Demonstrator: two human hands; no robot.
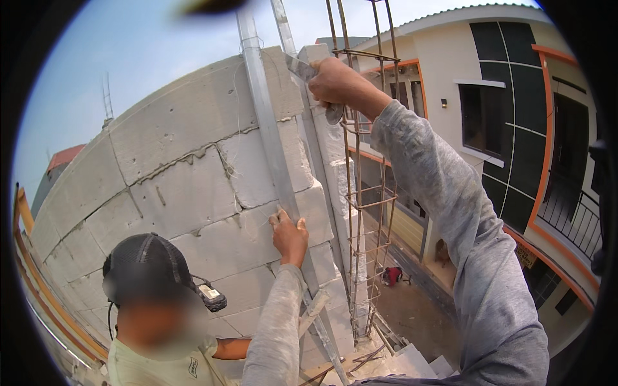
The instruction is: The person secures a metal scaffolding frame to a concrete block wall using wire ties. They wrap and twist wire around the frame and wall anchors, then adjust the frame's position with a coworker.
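A long, bright metal profile point(262, 103) stands slightly tilted against the wall of pale lightweight blocks point(174, 177). My left hand point(290, 239) is closed on its lower half, thumb and fingers on either side. Higher up and to the right, my right hand point(338, 82) is wrapped round a grey metal tool point(298, 66). The tool's flat end meets the wall's edge beside a second metal profile point(283, 26), and a rounded metal part shows below the fist. My fingers hide most of the tool, so its kind is unclear.
A tied steel rebar cage point(370, 206) rises close to my right forearm. At the lower left, a co-worker in a dark cap point(153, 264) stands by the wall. The ground lies far below on the right, before a house point(444, 58) with orange trim.
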